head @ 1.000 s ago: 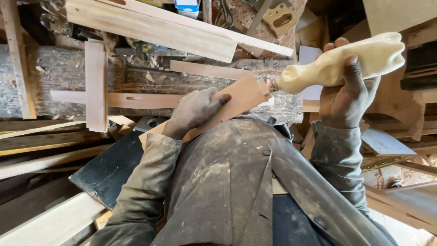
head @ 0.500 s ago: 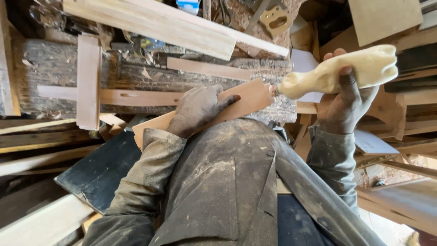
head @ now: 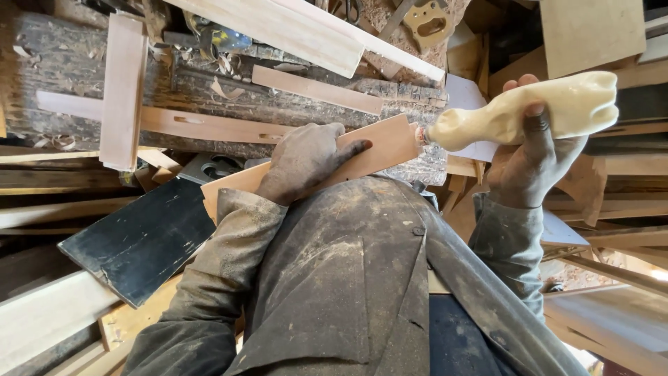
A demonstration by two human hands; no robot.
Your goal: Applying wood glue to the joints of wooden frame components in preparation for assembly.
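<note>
My left hand (head: 306, 163) presses flat on a reddish-brown wooden board (head: 379, 143) that lies slanted across my lap, its shaped end pointing right. A soft cream-coloured squeeze bottle (head: 557, 108) is gripped in my right hand (head: 532, 163) at the right of the view. The bottle lies nearly level, and its small nozzle touches the end of the board. My dusty grey jacket fills the lower middle of the view.
A rough workbench (head: 69, 69) strewn with shavings lies beyond the board, carrying a long pale plank (head: 299, 28), a slotted strip (head: 202, 125) and an upright slat (head: 122, 90). A saw handle (head: 428, 21) sits at the top. A black panel (head: 139, 237) leans at the left among stacked timber.
Both hands keep their grips and the nozzle stays at the board's end. The bottle has dipped a little toward level, and the view has shifted slightly.
</note>
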